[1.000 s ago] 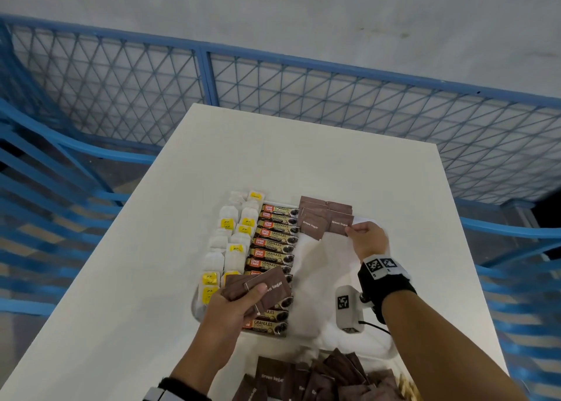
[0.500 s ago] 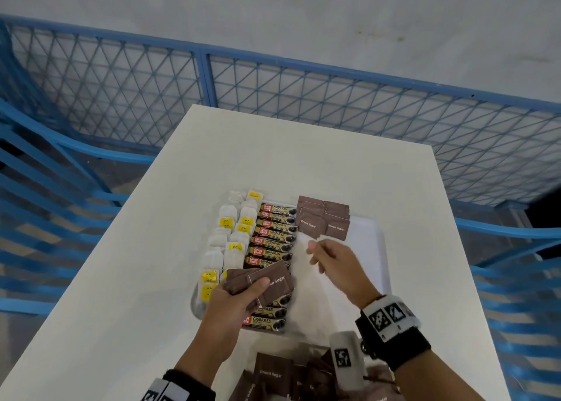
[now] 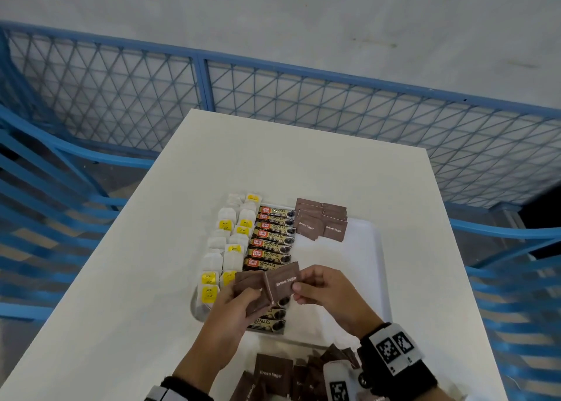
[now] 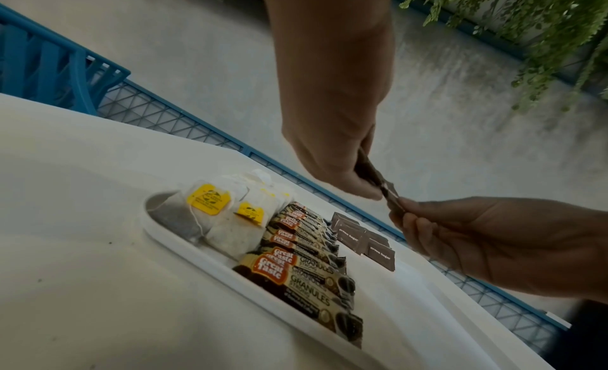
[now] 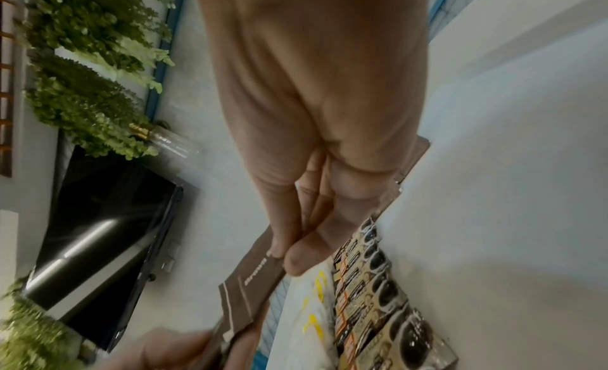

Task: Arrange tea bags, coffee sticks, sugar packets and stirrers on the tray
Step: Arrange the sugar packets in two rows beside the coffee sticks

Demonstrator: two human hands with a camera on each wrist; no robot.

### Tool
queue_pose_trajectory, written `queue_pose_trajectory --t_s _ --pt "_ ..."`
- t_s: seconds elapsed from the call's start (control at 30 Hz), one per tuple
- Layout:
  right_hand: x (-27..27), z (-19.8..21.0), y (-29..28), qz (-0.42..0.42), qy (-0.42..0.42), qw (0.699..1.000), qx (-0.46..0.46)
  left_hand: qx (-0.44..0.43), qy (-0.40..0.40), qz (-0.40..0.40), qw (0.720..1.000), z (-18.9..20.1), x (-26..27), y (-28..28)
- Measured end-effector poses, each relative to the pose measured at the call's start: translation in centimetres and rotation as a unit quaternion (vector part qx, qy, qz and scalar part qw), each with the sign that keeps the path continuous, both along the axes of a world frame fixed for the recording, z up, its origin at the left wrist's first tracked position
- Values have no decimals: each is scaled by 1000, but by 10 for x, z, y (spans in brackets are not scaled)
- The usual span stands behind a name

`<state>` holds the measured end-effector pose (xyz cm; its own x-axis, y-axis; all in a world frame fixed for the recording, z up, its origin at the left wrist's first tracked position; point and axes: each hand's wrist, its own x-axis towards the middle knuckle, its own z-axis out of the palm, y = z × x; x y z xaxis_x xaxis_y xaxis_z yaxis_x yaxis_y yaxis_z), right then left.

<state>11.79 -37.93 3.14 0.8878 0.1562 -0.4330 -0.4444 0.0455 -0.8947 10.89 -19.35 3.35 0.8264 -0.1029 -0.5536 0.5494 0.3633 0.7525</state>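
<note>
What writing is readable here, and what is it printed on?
"Brown Sugar": on the brown packet both hands hold, the packets on the tray and the loose pile.
"Great Taste" and "GRANULES STRONG": on the coffee sticks.
Yellow tea bag tags: print too small to read.
Wrist markers: patterns, no words.

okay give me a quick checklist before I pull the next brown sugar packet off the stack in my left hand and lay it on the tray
1. Left hand grips the stack of brown sugar packets: ok.
2. Right hand pinches the top brown sugar packet at its edge: ok.
3. Only one packet is caught in the pinch: cannot tell.
4. Bare floor of the white tray in front of the laid brown sugar packets: ok.
5. Coffee sticks and tea bags lie in rows clear of that spot: ok.
6. Stirrers on the tray: not ok, none visible.
</note>
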Motion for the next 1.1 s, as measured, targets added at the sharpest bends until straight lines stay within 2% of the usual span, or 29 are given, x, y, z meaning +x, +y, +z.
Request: queue_pose_trajectory --t_s 0.1,0.2,0.3,0.4,0.6,0.67,0.83,1.1 --pt "9 -3 -15 -59 12 998 1 -1 -2 -2 1000 -3 0 2" --pt "25 -13 -36 -166 25 986 1 -3 -9 -2 1000 -5 0 2" --pt "44 -25 -57 -252 34 966 -45 13 -14 2 1000 -7 1 2" --pt "60 -38 -71 -294 47 950 -100 18 -13 4 1000 -8 2 1" --pt "81 -56 -78 -263 31 921 -286 28 -13 8 1000 -11 5 1" --pt "84 -56 -77 -238 15 917 -320 36 -15 10 999 -12 5 2" --pt "90 -58 -75 -214 10 909 -358 42 -12 17 999 -15 6 1" --pt "95 -63 -74 -223 7 907 -357 33 -7 26 999 -14 9 -1"
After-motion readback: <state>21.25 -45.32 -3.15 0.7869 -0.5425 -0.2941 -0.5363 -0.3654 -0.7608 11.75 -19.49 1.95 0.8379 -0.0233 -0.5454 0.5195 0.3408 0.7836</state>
